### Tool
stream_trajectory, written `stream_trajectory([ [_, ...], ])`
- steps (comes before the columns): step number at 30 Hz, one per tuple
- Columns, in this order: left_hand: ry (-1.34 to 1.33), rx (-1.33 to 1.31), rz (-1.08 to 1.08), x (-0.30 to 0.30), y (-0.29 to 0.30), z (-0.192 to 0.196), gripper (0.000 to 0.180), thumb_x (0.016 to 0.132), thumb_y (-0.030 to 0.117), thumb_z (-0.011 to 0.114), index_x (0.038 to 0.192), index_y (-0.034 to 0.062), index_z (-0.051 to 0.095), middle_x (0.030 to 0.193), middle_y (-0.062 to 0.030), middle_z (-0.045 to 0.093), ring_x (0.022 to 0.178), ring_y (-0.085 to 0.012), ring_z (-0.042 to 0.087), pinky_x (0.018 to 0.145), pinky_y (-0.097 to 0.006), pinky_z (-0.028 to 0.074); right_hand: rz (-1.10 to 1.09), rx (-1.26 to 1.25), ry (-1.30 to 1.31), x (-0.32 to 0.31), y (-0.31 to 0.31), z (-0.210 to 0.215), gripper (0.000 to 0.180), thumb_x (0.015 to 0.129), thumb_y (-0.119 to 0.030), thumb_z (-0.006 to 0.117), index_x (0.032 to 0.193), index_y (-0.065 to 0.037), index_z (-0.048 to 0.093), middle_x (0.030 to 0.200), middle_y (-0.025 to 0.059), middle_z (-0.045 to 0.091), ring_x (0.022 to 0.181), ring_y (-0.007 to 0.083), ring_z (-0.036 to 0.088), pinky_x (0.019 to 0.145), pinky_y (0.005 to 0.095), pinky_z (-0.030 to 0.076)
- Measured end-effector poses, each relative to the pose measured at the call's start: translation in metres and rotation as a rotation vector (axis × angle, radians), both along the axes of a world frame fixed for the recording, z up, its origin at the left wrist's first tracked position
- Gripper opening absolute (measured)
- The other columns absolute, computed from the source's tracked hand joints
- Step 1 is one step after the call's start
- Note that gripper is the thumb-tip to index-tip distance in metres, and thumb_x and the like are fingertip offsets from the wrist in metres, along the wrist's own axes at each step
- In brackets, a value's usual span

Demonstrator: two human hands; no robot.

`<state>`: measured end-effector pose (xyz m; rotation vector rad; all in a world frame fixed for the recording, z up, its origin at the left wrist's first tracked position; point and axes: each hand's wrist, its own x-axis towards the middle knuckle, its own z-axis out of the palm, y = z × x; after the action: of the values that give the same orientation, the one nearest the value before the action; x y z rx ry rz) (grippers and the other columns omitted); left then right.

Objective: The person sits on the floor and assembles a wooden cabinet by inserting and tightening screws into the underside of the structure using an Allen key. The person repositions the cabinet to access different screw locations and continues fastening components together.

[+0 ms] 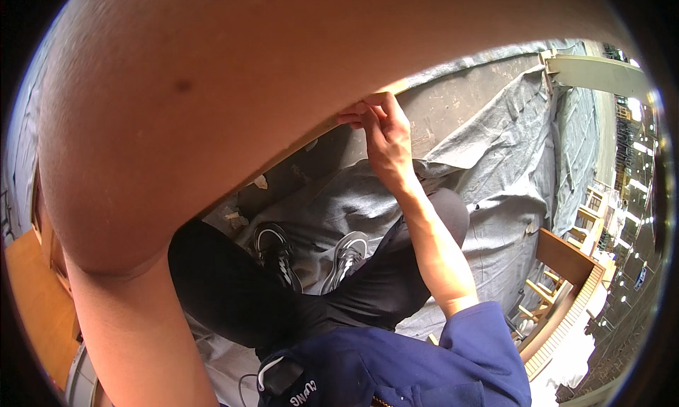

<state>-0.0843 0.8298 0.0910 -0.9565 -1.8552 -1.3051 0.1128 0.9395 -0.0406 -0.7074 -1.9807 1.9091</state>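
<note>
Close against the lens, the person's bare left forearm point(212, 124) fills most of the view and hides the left hand, so its grip cannot be told. Below the hands, a grey drop cloth point(495, 166) covers the floor, with black trousers point(226, 294) and two sneakers point(311, 255) on it. Right of the hands stand pale wooden frames point(587, 223). The right hand point(385, 135) pinches narrowly on the edge of a thin wooden strip point(311, 135) (partly hidden by the forearm). Judging by scraps point(244, 205) lying below, work on the strip is under way, not finished.
</note>
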Motion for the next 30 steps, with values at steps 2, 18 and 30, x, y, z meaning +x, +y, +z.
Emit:
stream_trajectory([
  [2, 0.002, -0.005, 0.002, -0.001, -0.001, 0.0, 0.09, 0.104, 0.047, 0.081, 0.168, 0.0034, 0.034, 0.154, -0.0195, 0.045, 0.136, -0.0314, 0.057, 0.107, -0.047, 0.056, -0.009, 0.022, 0.006, 0.001, -0.001, 0.001, 0.014, 0.121, -0.008, 0.05, 0.128, 0.0, 0.059, 0.115, 0.0182, 0.083, 0.104, 0.0241, 0.082, 0.092, 0.0342, 0.061],
  [18, 0.044, -0.037, 0.014, -0.011, -0.006, 0.003, 0.091, 0.104, 0.047, 0.081, 0.168, 0.0039, 0.034, 0.156, -0.0196, 0.044, 0.138, -0.032, 0.057, 0.108, -0.048, 0.055, -0.104, 0.174, 0.019, 0.002, -0.016, 0.003, 0.015, 0.12, -0.007, 0.05, 0.128, 0.002, 0.059, 0.111, 0.0206, 0.083, 0.101, 0.0259, 0.083, 0.089, 0.0363, 0.064],
  [30, 0.082, -0.01, -0.037, -0.013, 0.019, 0.011, 0.092, 0.104, 0.048, 0.081, 0.169, 0.0043, 0.033, 0.157, -0.0197, 0.043, 0.138, -0.0324, 0.057, 0.108, -0.048, 0.055, -0.114, 0.156, -0.068, 0.001, -0.017, 0.005, 0.014, 0.116, -0.004, 0.052, 0.125, 0.0, 0.06, 0.096, 0.0137, 0.081, 0.078, 0.0222, 0.079, 0.076, 0.0371, 0.063],
])
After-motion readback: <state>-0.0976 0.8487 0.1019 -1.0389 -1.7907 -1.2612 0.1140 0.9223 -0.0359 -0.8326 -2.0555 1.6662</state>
